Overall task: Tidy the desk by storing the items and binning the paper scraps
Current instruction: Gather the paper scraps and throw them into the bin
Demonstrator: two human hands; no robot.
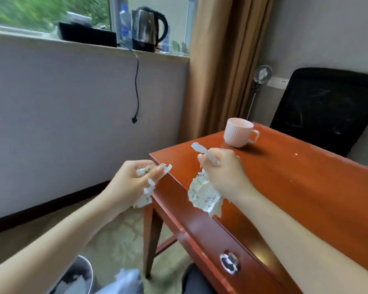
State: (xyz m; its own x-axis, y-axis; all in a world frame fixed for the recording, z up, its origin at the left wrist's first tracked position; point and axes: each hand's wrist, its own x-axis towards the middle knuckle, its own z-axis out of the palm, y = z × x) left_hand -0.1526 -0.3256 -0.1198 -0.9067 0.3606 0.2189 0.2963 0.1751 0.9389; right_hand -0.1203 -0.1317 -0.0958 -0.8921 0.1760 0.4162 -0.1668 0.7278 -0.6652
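Observation:
My left hand (129, 180) grips crumpled white paper scraps (146, 197) just off the left corner of the red-brown wooden desk (295, 183). My right hand (223, 170) holds a larger wad of crumpled printed paper (202, 196) over the desk's front edge, with a twisted strip sticking up past the fingers. A pale pink ribbed mug (238, 132) stands upright on the desk's far corner. Below my left forearm, a grey bin (81, 272) with a white liner sits on the floor, partly hidden and blurred.
The desk has a drawer with a round metal pull (229, 263) on its front. A black mesh chair (327, 109) stands behind the desk at right. A kettle (147, 28) and a black box (87, 35) sit on the windowsill, with a cord hanging down the wall.

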